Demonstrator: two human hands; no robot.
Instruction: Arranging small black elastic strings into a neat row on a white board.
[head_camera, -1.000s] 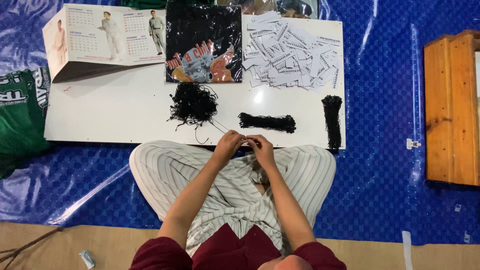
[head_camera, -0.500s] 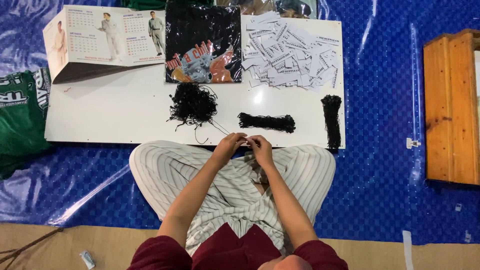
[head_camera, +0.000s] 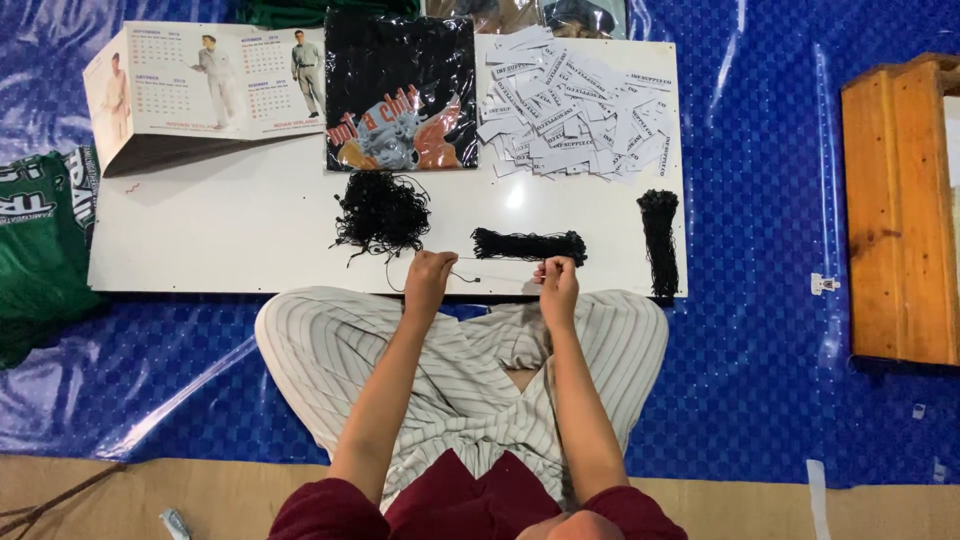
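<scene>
Cord (head_camera: 478, 277): drawn taut just before the board (head_camera: 250, 230) edge, between left hand (head_camera: 428, 281) and right hand (head_camera: 558, 283), each pinching an end. Hands, close together half a second ago, have parted. Judged: one strand now separated from the tangle (head_camera: 381, 212).

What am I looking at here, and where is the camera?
There is no machine here: a person sits cross-legged on a blue tarp, and the one camera is worn on their head, looking straight down. The left hand and right hand are held apart at the near edge of a white board, with a thin black string stretched between the fingers. On the board lie a tangled heap of black strings, a tidy bundle of strings, another bundle at the right edge, a pile of white paper tags, a folded black shirt and a desk calendar.
</scene>
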